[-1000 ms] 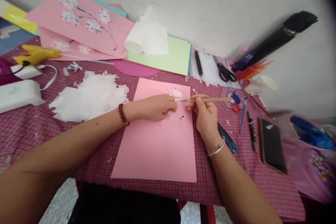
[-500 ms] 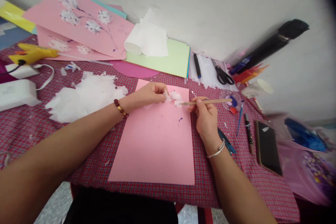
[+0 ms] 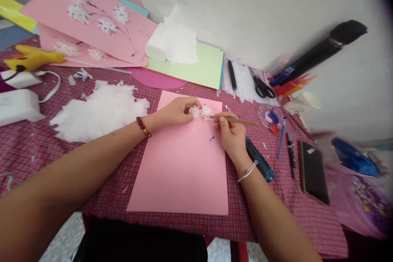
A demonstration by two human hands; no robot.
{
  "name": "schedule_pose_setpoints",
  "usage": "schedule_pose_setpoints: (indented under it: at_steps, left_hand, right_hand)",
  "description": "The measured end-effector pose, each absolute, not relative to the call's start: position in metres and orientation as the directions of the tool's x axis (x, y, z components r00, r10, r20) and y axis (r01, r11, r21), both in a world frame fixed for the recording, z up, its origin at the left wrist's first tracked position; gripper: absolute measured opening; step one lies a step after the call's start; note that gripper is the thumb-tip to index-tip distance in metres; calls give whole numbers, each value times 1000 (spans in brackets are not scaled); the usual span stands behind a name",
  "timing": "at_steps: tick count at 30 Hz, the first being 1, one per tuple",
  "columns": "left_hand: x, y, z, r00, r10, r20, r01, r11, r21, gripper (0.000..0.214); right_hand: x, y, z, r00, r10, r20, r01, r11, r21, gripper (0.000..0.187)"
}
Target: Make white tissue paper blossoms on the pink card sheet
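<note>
A pink sheet of paper (image 3: 181,163) lies on the red checked tablecloth in front of me. Near its top edge sits a small white tuft of tissue (image 3: 206,111). My left hand (image 3: 176,111) rests on the sheet with its fingers pinched on a white bit of tissue right beside the tuft. My right hand (image 3: 231,134) grips a wooden-handled brush (image 3: 235,120), its tip touching the tuft from the right. A small purple paint mark (image 3: 211,139) shows on the sheet below the tuft.
A heap of white tissue (image 3: 100,110) lies left of the sheet. Pink sheets with tissue flowers (image 3: 92,20), a green sheet (image 3: 190,67), scissors (image 3: 260,84), a paint palette (image 3: 270,116), pens, a phone (image 3: 313,172) and a yellow glue gun (image 3: 30,58) surround it.
My left hand moved up from the sheet's middle to its top edge and pinched tissue beside the tuft. My right hand slid slightly left and down, so less of the brush handle shows.
</note>
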State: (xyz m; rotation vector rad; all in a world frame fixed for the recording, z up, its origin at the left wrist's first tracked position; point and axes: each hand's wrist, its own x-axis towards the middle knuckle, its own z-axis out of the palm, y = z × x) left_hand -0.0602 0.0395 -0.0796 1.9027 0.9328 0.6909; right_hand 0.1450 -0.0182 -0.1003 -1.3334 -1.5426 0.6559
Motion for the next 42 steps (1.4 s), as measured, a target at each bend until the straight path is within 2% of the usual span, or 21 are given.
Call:
schedule_pose_setpoints:
  at_steps: [5, 9, 12, 15, 19, 22, 25, 28, 30, 32, 34, 36, 40, 42]
  left_hand:
    - [-56, 30, -82, 606, 781, 155, 485, -516, 706, 29]
    - [-49, 22, -78, 689, 700, 189, 559, -679, 477, 32]
    - [-44, 19, -79, 723, 674, 155, 603, -724, 336, 30]
    - [-39, 17, -81, 723, 679, 130, 634, -726, 265, 27]
    - [-36, 15, -80, 713, 690, 123, 655, -719, 234, 27]
    - [-36, 14, -79, 701, 703, 120, 660, -704, 264, 27]
    - [-36, 14, -81, 687, 715, 133, 633, -678, 373, 25]
    - [-38, 17, -84, 629, 756, 183, 529, -588, 612, 22]
    - [-40, 20, -83, 534, 826, 181, 406, -438, 802, 21]
    - [-43, 23, -80, 427, 896, 120, 289, -261, 921, 17]
    - [-47, 26, -76, 368, 929, 40, 236, -135, 962, 11]
    - [-50, 28, -74, 379, 925, -13, 239, -84, 967, 7]
    - [-56, 29, -72, 477, 878, -23, 272, -123, 955, 6]
    - [-58, 29, -73, 572, 820, 3, 316, -224, 922, 20]
  right_hand:
    - [145, -20, -102, 42, 950, 309, 457, 257, -852, 18]
    - [146, -20, -102, 56, 953, 298, 424, 247, -871, 19]
    - [146, -20, -100, 60, 955, 289, 390, 244, -888, 18]
    - [145, -21, -98, 70, 961, 269, 357, 228, -906, 18]
    - [147, -20, -95, 126, 957, 263, 312, 213, -926, 20]
    - [152, -19, -97, 205, 952, 226, 203, 185, -962, 22]
    - [156, -17, -100, 260, 950, 172, 87, 154, -984, 22]
    - [158, -17, -101, 266, 956, 123, 22, 122, -992, 20]
    - [157, -17, -100, 260, 959, 111, 1, 115, -993, 19]
    - [156, -18, -99, 249, 962, 111, -15, 118, -993, 18]
    - [155, -19, -98, 231, 966, 113, -18, 121, -993, 18]
    - [154, -20, -96, 213, 971, 107, 0, 110, -994, 18]
    - [154, -21, -96, 204, 974, 99, 56, 89, -994, 19]
    - [154, -21, -97, 201, 974, 102, 64, 91, -994, 19]
